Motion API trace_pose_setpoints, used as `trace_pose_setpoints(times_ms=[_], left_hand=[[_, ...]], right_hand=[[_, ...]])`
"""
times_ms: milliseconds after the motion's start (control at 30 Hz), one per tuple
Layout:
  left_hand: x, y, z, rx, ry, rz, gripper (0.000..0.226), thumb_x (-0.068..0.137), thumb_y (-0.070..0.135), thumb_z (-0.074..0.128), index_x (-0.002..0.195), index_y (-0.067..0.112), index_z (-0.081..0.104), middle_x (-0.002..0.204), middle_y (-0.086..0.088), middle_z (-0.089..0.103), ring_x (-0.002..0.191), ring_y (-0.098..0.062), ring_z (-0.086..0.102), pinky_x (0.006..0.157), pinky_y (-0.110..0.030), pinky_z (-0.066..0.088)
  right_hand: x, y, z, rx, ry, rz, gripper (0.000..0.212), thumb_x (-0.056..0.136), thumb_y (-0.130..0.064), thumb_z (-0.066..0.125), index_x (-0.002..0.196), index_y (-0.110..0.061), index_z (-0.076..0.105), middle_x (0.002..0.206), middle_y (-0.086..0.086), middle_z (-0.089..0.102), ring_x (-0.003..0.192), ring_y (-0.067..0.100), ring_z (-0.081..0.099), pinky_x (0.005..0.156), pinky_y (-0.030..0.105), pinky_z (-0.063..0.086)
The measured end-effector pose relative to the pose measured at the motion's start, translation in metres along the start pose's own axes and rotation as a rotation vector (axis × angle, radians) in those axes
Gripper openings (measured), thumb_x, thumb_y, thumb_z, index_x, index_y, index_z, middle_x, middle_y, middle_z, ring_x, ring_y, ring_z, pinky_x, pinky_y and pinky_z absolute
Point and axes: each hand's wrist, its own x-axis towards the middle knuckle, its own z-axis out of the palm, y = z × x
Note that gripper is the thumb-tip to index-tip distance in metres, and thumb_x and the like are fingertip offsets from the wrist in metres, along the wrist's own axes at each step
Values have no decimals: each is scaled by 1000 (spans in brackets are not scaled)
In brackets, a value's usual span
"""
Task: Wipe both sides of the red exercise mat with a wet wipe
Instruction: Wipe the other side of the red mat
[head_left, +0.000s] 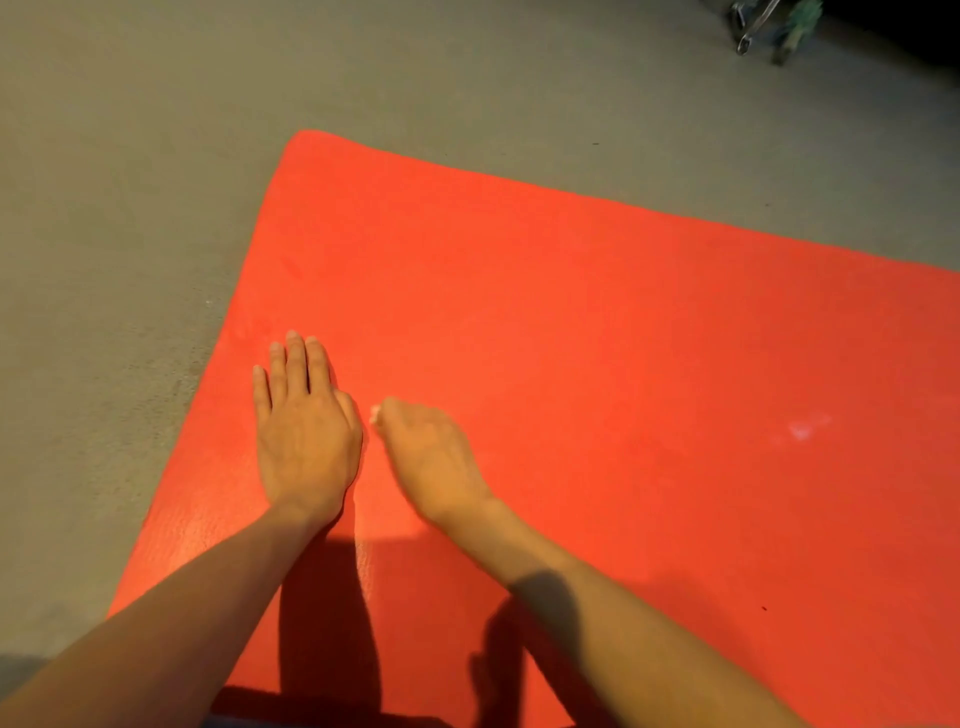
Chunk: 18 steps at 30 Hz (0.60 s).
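1. The left hand (306, 441) is bare, with long, slim fingers (295, 366) and short fingernails (292, 335) that have pale tips.
2. Faint tendon lines and knuckles mark the back of it.
3. The right hand (431, 457) is also bare, its outline softened by blur.
4. The left forearm (171, 623) and right forearm (639, 639) are slim and uncovered to the frame's edge.
5. A dark patch of shadow crosses the right forearm.

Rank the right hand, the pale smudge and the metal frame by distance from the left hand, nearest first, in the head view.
From the left hand, flat on the mat:
1. the right hand: just beside it, on its right.
2. the pale smudge: on the mat, far to the right.
3. the metal frame: off the mat, on the floor at top right.
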Motion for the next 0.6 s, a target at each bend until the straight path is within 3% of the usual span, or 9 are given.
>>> trace_pose_setpoints(times_ms=[67, 167, 233, 300, 333, 367, 433, 500, 600], left_hand=[[0, -1, 1, 3, 0, 8, 53, 94, 13, 36, 144, -3, 32, 152, -22, 29, 142, -36, 23, 117, -48, 15], [1, -1, 0, -3, 7, 0, 54, 94, 14, 32, 144, -3, 32, 152, -21, 29, 142, -36, 24, 117, -47, 15], [0, -1, 1, -7, 1, -2, 54, 94, 14, 35, 145, -3, 32, 152, -21, 29, 143, -36, 23, 118, -48, 15], [0, 0, 1, -5, 7, 0, 55, 94, 16, 32, 145, -3, 31, 152, -21, 29, 143, -35, 23, 118, -47, 15], [0, 0, 2, -4, 8, 1, 55, 94, 16, 32, 145, -3, 31, 152, -21, 29, 143, -35, 23, 118, -47, 15], [0, 0, 2, -3, 8, 0, 55, 94, 16, 33, 145, -3, 31, 153, -21, 29, 143, -35, 23, 118, -48, 15], [0, -1, 3, -1, 9, -7, 56, 93, 18, 29, 145, -3, 31, 153, -21, 29, 143, -35, 23, 118, -48, 15], [0, 1, 2, 2, 8, -9, 60, 91, 21, 23, 145, -2, 31, 152, -21, 29, 143, -35, 23, 118, -47, 15], [1, 1, 1, 0, 3, -9, 60, 91, 22, 23, 145, -2, 31, 152, -21, 29, 142, -35, 24, 118, -47, 15]], right_hand=[[-7, -11, -3, 49, -58, -127, 19, 79, -9, 68, 77, -12, 49, 62, 6, 56, 57, 28, 54, 58, 33, 26], [-10, 41, -22, -50, 28, -175, 36, 71, -7, 73, 90, -16, 44, 70, 6, 61, 62, 27, 57, 62, 32, 30], [-10, 99, -44, -172, 90, 60, 40, 69, -2, 73, 93, -15, 43, 74, 11, 62, 64, 30, 60, 62, 36, 36], [-16, 150, -69, -251, 116, 431, 13, 88, -10, 59, 91, -9, 47, 77, 19, 62, 71, 38, 60, 60, 41, 39], [-18, 164, -77, -199, 130, 595, 11, 94, -16, 50, 92, -5, 48, 82, 23, 62, 77, 41, 59, 61, 44, 40], [-18, 170, -78, -167, 158, 699, 16, 97, -19, 45, 94, -3, 48, 86, 25, 61, 82, 43, 58, 64, 46, 39], [-12, 152, -68, -145, 209, 737, 16, 97, -15, 43, 96, -1, 51, 90, 25, 62, 84, 42, 58, 67, 46, 39], [-7, 110, -46, -129, 209, 503, 5, 91, -7, 51, 89, -4, 54, 79, 18, 62, 73, 36, 60, 64, 42, 40], [-23, 42, -20, -72, 58, -50, 21, 80, -8, 63, 87, -15, 44, 69, 5, 57, 61, 25, 56, 62, 33, 33]])
